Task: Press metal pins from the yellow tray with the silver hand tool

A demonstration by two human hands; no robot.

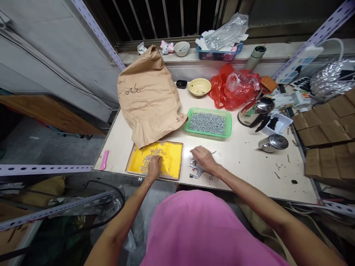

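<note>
My left hand [154, 165] rests in a shallow yellow tray [173, 153] among several small metal pins, fingers curled down onto them; what it pinches is too small to make out. My right hand [203, 158] lies over a small metal hand tool [195, 171] on the pale tabletop, fingers bent around its top. A green plastic basket [208, 123] full of the same grey pins stands just beyond the hands. A big brown paper sack [148, 96] leans behind the tray.
A yellow bowl [199, 87] and red plastic bag [231, 88] sit at the back. A kettle [256, 111] and a steel lid [273, 142] are to the right, cardboard boxes [330, 133] at the far right. A pink item [104, 159] lies at the left edge.
</note>
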